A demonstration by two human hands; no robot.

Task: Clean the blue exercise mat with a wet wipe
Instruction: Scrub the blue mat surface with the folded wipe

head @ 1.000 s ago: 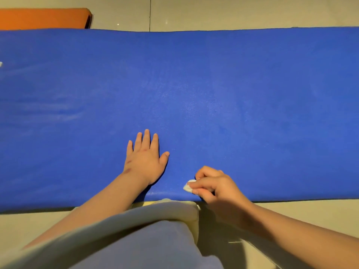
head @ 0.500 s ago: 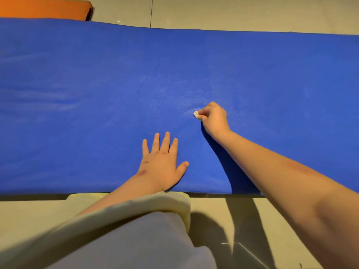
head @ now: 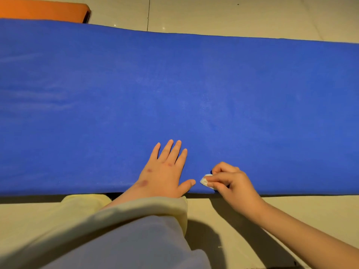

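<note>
The blue exercise mat (head: 194,90) lies flat across the tiled floor, filling most of the view. My left hand (head: 165,171) rests palm down with straight fingers on the mat near its front edge. Just to its right, my right hand (head: 231,183) pinches a small wadded white wet wipe (head: 206,179) against the mat, close to the front edge. Most of the wipe is hidden under my curled fingers.
An orange mat (head: 42,10) lies beyond the blue one at the far left. Pale floor tiles (head: 233,14) show behind the mat and in front of it. My clothed knee (head: 116,239) is at the bottom.
My right hand drew the wipe back from the mat's middle toward the front edge, ending beside my left thumb. My left hand stayed planted on the mat.
</note>
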